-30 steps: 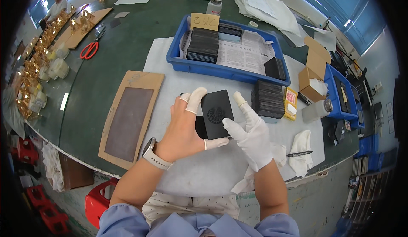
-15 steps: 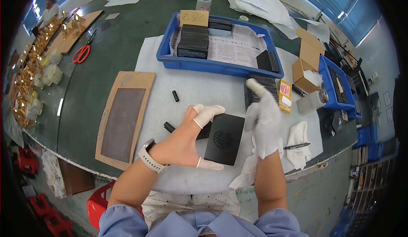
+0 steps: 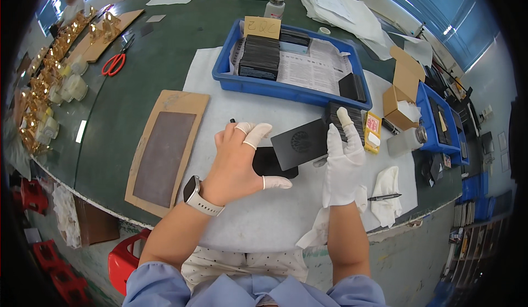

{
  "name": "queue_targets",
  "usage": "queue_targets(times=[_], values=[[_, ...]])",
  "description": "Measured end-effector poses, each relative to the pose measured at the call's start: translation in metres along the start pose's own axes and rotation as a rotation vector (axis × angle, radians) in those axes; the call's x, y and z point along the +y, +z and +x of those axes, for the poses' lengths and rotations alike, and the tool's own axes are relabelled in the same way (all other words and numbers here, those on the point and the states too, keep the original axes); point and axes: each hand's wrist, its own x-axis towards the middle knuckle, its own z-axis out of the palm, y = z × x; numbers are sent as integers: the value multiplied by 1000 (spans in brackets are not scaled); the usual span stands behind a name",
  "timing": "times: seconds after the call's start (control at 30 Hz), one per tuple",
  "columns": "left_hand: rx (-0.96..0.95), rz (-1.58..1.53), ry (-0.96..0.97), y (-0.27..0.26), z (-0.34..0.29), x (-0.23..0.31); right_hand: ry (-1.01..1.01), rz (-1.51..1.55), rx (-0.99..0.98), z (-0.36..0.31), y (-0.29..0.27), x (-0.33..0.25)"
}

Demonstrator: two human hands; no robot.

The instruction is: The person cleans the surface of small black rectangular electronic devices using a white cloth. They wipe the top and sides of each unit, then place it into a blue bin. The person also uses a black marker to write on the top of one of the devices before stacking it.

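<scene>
A flat black plate (image 3: 301, 148) with a round emblem on its face is in my right hand (image 3: 345, 172), which wears a white glove; its fingers grip the plate's right edge. My left hand (image 3: 231, 166), with white finger cots on some fingers, is spread open to the left of that plate, holding nothing. Under and between the hands a second black piece (image 3: 268, 163) lies on the white cloth (image 3: 264, 224), partly hidden. Behind my right hand stands a row of black plates (image 3: 353, 121), partly covered by its fingers.
Beyond sits a blue tray (image 3: 264, 88) with stacked black plates. At left are a board with a dark pad (image 3: 165, 158) and red-handled scissors (image 3: 114, 64). To the right are a yellow box (image 3: 373, 132), a clear bottle (image 3: 404, 143), a white rag (image 3: 386, 188) and a pen (image 3: 385, 197).
The black plate has passed from my left hand to my right and turned to lie slanted. My left hand has let go and opened; my right hand has come down to the plate's edge.
</scene>
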Motion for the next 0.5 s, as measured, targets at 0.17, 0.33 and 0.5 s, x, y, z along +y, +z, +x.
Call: queue_targets(times=[0.17, 0.33, 0.5], values=[[7, -168, -27, 3, 0, -6, -24, 38, 23, 0, 0, 1], [-4, -633, 52, 2, 1, -6, -29, -17, 23, -3, 1, -1], [-3, -870, 143, 7, 4, -7, -25, -82, 6, -14, 7, -8]])
